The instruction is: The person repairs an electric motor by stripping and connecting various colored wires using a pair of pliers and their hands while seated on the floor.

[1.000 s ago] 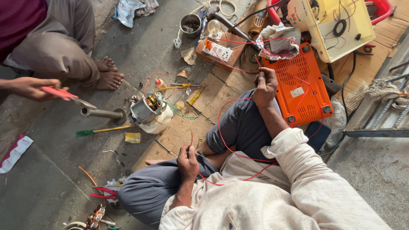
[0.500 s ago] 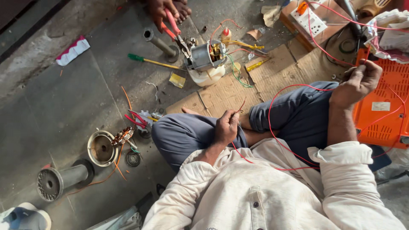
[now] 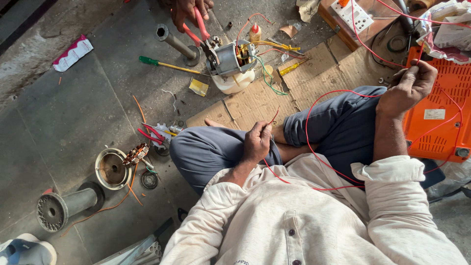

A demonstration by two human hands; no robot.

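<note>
My left hand (image 3: 257, 142) rests over my left knee and pinches the end of a thin red wire (image 3: 310, 122). The wire loops across my blue trousers up to my right hand (image 3: 407, 88), which grips it beside an orange plastic case (image 3: 441, 118). Further out, a small electric motor (image 3: 230, 59) with coloured leads stands on a white base. Another person's hand (image 3: 189, 10) holds red-handled pliers (image 3: 198, 27) against that motor.
Flattened cardboard (image 3: 255, 100) lies under my legs. A green-handled screwdriver (image 3: 167, 64), a metal pipe (image 3: 176, 44) and a white socket board (image 3: 351, 13) lie around the motor. At left are a round metal housing (image 3: 110, 169), a wound copper coil (image 3: 136, 154) and a grey spool (image 3: 64, 206).
The view has swung and moved in closer. The other person's pliers have come onto the motor. My hands keep their hold on the red wire, the right staying by the orange case.
</note>
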